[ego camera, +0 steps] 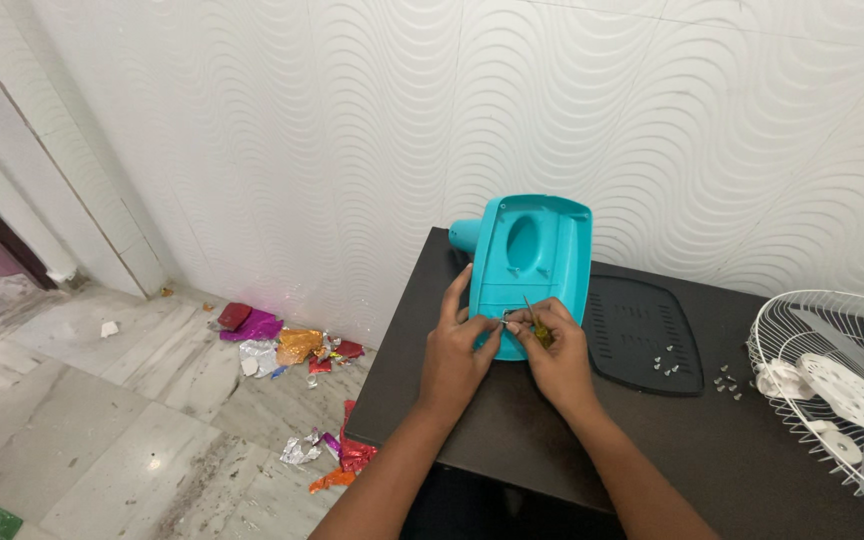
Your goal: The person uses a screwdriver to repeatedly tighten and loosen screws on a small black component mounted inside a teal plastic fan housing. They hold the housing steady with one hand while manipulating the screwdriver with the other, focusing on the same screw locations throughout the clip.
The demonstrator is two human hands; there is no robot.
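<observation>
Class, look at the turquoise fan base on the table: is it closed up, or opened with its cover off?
Opened. The turquoise fan base shows its hollow inside, and the black cover plate lies apart beside it.

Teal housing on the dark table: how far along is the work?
Done: black base plate lies detached, loose screws beside it. In hand: both hands, left and right, work a small tool at the teal housing. Left: white fan grille lies apart.
</observation>
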